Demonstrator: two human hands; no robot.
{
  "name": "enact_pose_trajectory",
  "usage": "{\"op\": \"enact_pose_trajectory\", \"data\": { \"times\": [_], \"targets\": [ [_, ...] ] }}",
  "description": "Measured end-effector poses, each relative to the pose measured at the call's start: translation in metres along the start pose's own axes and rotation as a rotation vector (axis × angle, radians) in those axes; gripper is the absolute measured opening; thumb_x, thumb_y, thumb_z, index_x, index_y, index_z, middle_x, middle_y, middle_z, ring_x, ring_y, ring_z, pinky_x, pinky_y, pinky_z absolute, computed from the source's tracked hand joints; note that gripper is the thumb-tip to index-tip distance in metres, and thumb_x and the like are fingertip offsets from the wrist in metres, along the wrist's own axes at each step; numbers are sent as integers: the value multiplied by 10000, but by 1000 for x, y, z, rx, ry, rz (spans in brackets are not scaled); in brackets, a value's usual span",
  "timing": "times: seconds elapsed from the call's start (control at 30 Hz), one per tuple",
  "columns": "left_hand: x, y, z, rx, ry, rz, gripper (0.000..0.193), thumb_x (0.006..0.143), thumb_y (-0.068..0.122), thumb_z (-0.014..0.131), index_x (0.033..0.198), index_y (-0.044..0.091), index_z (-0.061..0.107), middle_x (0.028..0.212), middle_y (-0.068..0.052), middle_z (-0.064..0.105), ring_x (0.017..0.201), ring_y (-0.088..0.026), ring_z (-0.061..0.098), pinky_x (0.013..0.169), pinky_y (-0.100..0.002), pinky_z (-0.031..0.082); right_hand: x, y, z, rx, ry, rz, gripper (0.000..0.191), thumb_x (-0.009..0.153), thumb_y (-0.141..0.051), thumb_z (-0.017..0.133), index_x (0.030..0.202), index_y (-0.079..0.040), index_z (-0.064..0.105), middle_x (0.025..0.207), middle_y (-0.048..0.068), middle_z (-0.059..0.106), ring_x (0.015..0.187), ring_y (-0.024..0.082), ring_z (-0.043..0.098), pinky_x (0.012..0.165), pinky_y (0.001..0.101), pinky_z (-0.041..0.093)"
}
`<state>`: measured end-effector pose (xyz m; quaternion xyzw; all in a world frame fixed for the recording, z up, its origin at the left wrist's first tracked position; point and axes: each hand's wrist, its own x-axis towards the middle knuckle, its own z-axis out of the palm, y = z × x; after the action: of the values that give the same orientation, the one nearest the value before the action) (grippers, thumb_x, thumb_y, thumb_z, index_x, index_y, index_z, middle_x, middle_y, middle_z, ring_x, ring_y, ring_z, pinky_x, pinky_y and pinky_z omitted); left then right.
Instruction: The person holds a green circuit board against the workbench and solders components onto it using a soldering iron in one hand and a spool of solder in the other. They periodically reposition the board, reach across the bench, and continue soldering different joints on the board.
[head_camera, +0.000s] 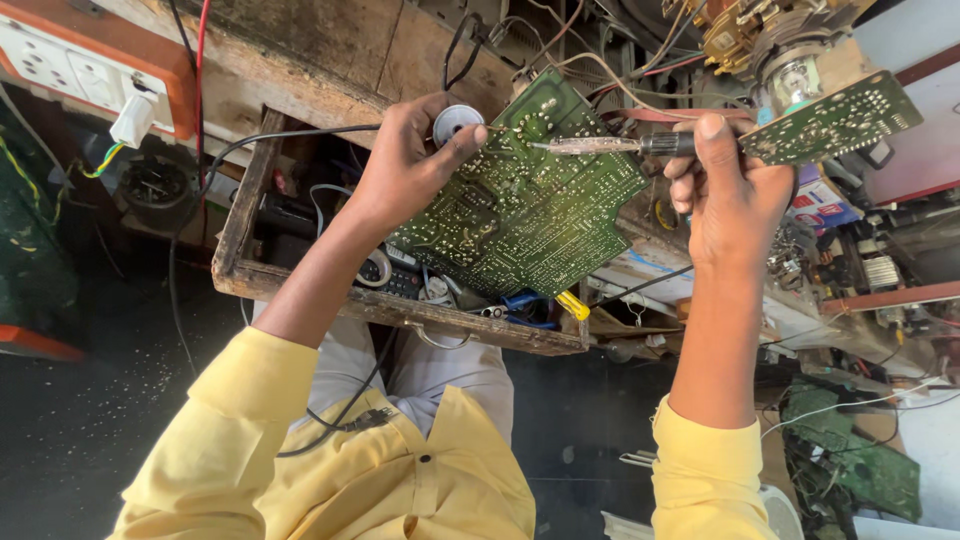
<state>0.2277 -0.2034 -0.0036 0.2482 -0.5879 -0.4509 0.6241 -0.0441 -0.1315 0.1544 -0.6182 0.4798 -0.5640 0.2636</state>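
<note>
The left hand (408, 160) has its grip closed around the top-left edge of a large green printed circuit board (525, 205), solder side up, and pinches a small round silver spool (457, 122) against it. The board sits tilted over an open, worn wooden drawer (250, 200) full of wires. The right hand (730, 195) is gripping a slim tool with a clear shaft and dark handle (610, 146), its tip touching the board's upper edge, with 1 smaller green circuit board (835, 118) just beyond it.

An open wooden drawer (400, 305) of tools hangs under the worktop; a white socket panel (70, 65) sits at its left edge.
</note>
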Motion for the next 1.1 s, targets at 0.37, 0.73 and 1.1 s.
{"op": "enact_pose_trajectory", "data": {
  "times": [0.37, 0.73, 1.1],
  "targets": [
    [-1, 4, 0, -18, -5, -16, 266, 1013, 228, 735, 1006, -33, 681, 825, 5, 659, 784, -42, 545, 692, -257, 484, 1, -2, -1, 15, -59, -18, 251, 1083, -198, 758, 1083, 14, 625, 924, 98, 668, 714, 142, 650, 528, 260, 442],
    [-1, 5, 1, -25, -10, -14, 266, 1010, 229, 738, 1020, -31, 685, 845, 3, 679, 805, -42, 558, 721, -256, 494, 1, -1, 0, 23, -39, -13, 258, 1075, -204, 773, 1094, 21, 648, 918, 95, 678, 720, 148, 658, 530, 267, 448],
    [-1, 1, 1, -65, -15, -27, 261, 1011, 234, 738, 1019, -21, 680, 827, 23, 648, 787, -35, 526, 695, -247, 467, 0, -1, 0, 16, -20, -18, 254, 1073, -203, 776, 1094, 6, 633, 909, 84, 663, 727, 153, 667, 518, 270, 437]
  ]
}}
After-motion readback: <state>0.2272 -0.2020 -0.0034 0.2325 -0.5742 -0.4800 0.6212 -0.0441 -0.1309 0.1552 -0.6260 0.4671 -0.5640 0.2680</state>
